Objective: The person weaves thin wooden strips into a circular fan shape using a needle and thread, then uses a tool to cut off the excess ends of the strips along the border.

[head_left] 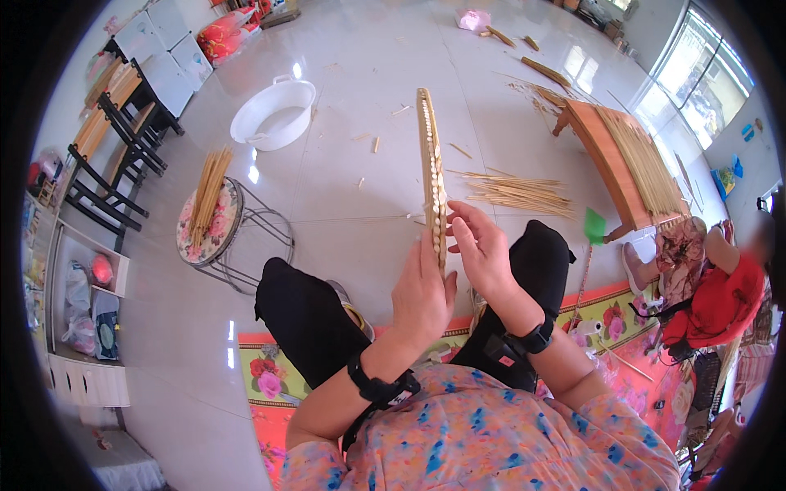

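Note:
In front of me a long, narrow piece of pale bamboo or wood [427,139], lined with a row of whitish ends along its side, points away from me. My left hand [422,290] grips its near end, fingers along the left side and thumb at the right. My right hand [479,250] is just right of it with fingers apart and curled toward it; whether the fingertips touch it I cannot tell. My knees in black trousers are below, on either side.
A flowered stool [187,231] bearing thin sticks, white basin [250,106], wooden bench [594,159] with laid sticks, loose sticks [516,196] on the floor. Another person in red [720,295] sits at right. Chairs [110,196] and shelving line the left; a flowered mat [270,376] lies beneath me.

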Available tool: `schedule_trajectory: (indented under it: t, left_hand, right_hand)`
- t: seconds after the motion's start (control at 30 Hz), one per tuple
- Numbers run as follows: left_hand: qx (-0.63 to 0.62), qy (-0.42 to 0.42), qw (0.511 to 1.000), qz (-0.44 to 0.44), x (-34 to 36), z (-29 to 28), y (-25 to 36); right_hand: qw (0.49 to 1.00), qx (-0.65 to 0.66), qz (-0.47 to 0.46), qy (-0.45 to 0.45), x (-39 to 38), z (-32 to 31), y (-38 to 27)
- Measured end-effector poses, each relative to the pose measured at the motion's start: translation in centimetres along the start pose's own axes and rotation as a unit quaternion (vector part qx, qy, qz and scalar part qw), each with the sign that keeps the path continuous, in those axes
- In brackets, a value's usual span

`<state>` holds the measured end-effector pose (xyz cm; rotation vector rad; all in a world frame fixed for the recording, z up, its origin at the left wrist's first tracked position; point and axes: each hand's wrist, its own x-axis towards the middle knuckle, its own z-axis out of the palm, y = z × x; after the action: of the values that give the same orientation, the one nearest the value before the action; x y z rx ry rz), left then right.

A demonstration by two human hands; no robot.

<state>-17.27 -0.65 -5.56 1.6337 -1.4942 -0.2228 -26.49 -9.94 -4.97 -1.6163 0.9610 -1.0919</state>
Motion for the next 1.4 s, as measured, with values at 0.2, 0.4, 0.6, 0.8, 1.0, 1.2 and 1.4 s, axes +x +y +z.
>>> schedule_trajectory:
  t: [0.2, 0.4, 0.6, 0.8, 1.0, 1.2, 1.4]
  left_hand:
    - [-0.007, -0.041, 0.999, 0.022, -2.9, -0.1, -0.4]
    - [0.016, -0.041, 0.995, 0.084, -5.0, -0.5, -0.1]
    - [-0.061, -0.074, 0.988, 0.121, -4.5, -1.8, 0.1]
    - [-0.136, -0.105, 0.980, 0.099, -4.0, -1.6, -0.8]
    - [-0.152, -0.060, 0.982, 0.090, -2.4, -0.1, -1.2]
    - [-0.230, -0.121, 0.965, 0.047, -1.5, -2.2, -1.9]
    - [-0.479, -0.200, 0.842, -0.148, 0.9, -5.0, -5.0]
  right_hand:
    - [0.997, -0.073, -0.030, -0.024, -3.7, 0.3, -1.8]
    - [0.981, -0.159, -0.020, 0.109, -5.9, 0.9, -2.1]
    - [0.973, -0.197, -0.048, 0.110, -5.9, -0.2, -1.6]
    - [0.975, -0.187, -0.059, 0.102, -5.2, -0.6, -1.2]
    - [0.982, -0.163, -0.034, 0.090, -2.3, -0.5, -2.5]
    - [0.982, -0.168, -0.007, 0.082, -3.2, -1.3, -2.4]
    - [0.974, -0.218, -0.055, 0.036, -5.5, 0.1, -3.6]
